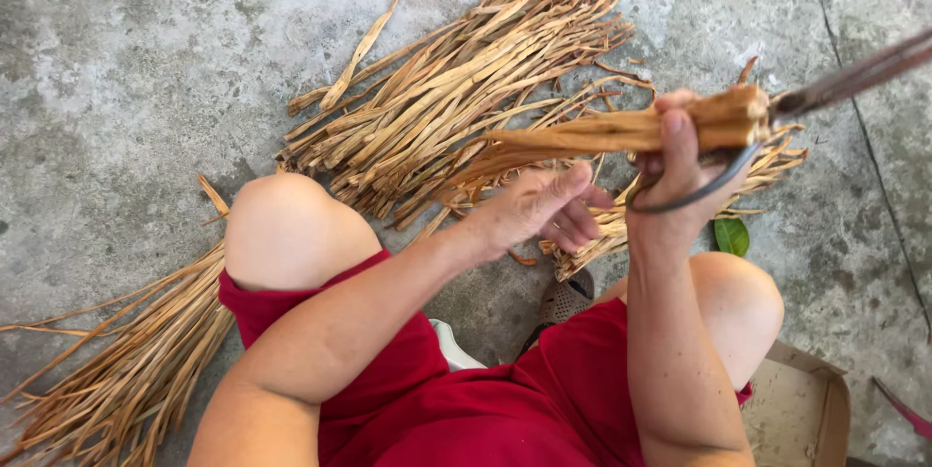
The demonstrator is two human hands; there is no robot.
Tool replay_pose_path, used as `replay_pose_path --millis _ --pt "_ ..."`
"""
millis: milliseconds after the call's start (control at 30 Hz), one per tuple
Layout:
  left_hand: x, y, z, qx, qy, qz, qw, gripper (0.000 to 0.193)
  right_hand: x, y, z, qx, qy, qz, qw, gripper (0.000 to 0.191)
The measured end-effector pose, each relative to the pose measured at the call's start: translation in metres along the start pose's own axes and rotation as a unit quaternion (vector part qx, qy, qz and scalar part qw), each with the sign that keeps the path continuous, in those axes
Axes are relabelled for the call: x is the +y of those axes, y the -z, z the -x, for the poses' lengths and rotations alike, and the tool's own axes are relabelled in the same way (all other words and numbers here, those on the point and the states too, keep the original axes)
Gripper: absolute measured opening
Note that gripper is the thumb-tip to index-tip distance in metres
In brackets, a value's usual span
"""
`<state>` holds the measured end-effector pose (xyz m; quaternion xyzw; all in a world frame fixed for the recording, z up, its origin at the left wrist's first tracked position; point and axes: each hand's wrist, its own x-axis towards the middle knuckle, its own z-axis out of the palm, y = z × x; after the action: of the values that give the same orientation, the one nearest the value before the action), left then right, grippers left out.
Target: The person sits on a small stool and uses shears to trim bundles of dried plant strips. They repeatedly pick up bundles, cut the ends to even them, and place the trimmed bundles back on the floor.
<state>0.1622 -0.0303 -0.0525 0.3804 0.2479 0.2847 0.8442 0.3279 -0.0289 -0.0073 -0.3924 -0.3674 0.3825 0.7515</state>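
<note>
R hand (680, 171) is fisted tight round a thick strip (621, 132) of dried plant stalk, held up off the floor at right-centre w/ its tip pointing left; the same hand also carries a curved blade (825, 88), its dark metal running off the far right edge, a thin hooked part looping under the fist. L hand (539, 205) sits just near of the strip, fingers half open & loosely curled, gripping nothing, fingertips close to the strip's underside but I can't tell if they touch. To do this well, I'd judge: keep the R grip firm near the blade end so the strip doesn't twist, let L fingers pinch only the free left part, well clear of the edge, & pull along the grain, not across, so it splits clean. Big pile (456, 88) of split strips lies far-centre on the concrete floor (116, 59), another bundle (126, 370) near left beside the knee (286, 229), a smaller lot (621, 224) under the hands. Green leaf (732, 236) & cardboard box (801, 409) near right.
</note>
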Motion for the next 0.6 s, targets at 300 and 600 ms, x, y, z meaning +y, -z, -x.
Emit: replay_pose_path --millis 300,600 --pt "0.044 0.081 -0.025 0.152 -0.29 0.296 0.897 0.022 -0.007 0.02 0.05 -0.169 0.044 0.051 0.983 0.049" --pt "0.125 0.157 -0.019 0.241 -0.382 0.254 0.855 0.035 0.024 0.053 0.045 -0.122 -0.204 -0.028 0.971 0.045"
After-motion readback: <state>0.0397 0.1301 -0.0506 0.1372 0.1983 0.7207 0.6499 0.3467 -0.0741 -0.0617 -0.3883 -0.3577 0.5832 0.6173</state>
